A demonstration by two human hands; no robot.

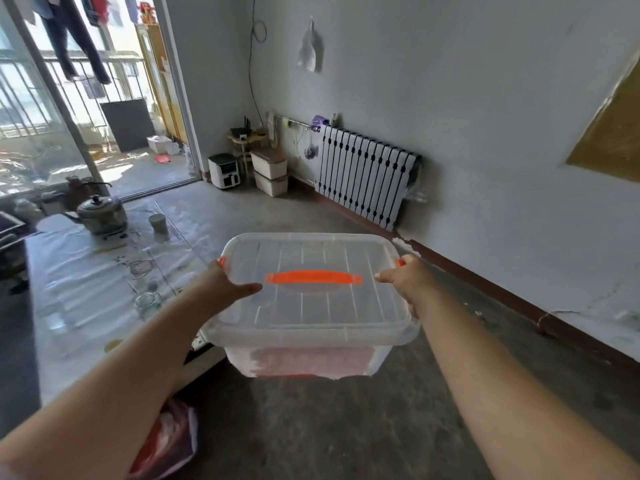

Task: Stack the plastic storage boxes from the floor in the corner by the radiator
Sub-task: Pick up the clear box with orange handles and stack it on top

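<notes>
Over at 9 o'clock a glass balcony door lets hard daylight in, with dark clothes hanging on a line outside it. Below that runs a long table under a clear cover, carrying a metal kettle, a small cup and a glass jar. A red-and-white bag lies on the bare grey concrete floor by the table's near end. The left hand clamps the left edge of a clear storage box, thumb laid flat across the ribbed lid and fingers curled under the rim. The box is held in the air at mid-frame, level, its orange handle lying flat on the lid and something pink showing through the wall. The right hand grips the opposite edge the same way, next to an orange latch. At 12 o'clock, in the far corner, 2 cream boxes sit stacked, beside a white appliance and a small stool. From there toward 2 o'clock a black-and-white radiator runs along the pale, cracked wall.
</notes>
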